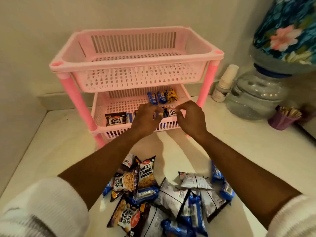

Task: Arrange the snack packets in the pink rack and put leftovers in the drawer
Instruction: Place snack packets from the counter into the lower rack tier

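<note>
Both hands over the rack's (136,64) lower tray front edge. Left hand (147,117) fingers curled, pinching a small packet (158,115) that's mostly hidden. Right hand (189,115) fingers bent at a peanut packet (171,112) near the tray's front right; can't tell if it's gripping. Another peanut packet (114,118) at front left of the tray, three small packs (162,97) along its back right. Top tray empty. Loose pile (162,194) on the counter (51,151) near edge, between the forearms. Water dispenser (256,96) at the counter's back right.
</note>
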The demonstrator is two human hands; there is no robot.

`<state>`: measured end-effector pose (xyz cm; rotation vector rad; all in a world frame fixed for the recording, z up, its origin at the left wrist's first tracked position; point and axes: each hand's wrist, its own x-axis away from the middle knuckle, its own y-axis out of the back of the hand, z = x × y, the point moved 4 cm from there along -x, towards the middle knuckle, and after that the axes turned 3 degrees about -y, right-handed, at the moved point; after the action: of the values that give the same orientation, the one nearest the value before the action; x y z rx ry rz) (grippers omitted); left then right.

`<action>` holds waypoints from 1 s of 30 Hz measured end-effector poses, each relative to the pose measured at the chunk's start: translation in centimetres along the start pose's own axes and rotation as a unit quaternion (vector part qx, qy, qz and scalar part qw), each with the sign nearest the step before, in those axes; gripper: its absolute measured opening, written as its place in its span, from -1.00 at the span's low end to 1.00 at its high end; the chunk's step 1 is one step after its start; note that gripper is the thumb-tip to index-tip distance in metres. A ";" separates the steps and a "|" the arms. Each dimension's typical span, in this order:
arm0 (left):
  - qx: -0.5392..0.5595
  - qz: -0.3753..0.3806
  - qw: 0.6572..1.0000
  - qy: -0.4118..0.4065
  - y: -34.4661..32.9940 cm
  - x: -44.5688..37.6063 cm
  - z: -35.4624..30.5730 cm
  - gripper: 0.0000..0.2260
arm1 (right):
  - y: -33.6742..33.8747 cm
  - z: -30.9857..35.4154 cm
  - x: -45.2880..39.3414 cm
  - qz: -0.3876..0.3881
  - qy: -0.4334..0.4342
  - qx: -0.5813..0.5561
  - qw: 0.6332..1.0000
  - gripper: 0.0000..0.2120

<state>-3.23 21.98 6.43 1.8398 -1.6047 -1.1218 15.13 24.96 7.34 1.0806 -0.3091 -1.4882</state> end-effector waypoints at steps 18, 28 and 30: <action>0.086 0.373 0.924 -0.019 -11.3 14.3 -6.7 -0.22 | 5.3 -14.7 15.8 0.258 -0.208 0.189 0.924 -0.43; 0.152 0.202 0.965 0.065 -12.1 13.8 -8.0 -0.64 | 3.2 -14.8 16.5 0.274 -0.138 0.152 0.940 -0.42; 0.148 0.164 0.972 0.075 -12.0 13.5 -8.0 -0.70 | 3.2 -15.0 16.3 0.273 -0.133 0.132 0.944 -0.42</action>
<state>10.21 10.32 -2.16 1.6967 -1.9761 -0.6118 30.86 15.44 -5.46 0.8971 -0.9440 -1.1017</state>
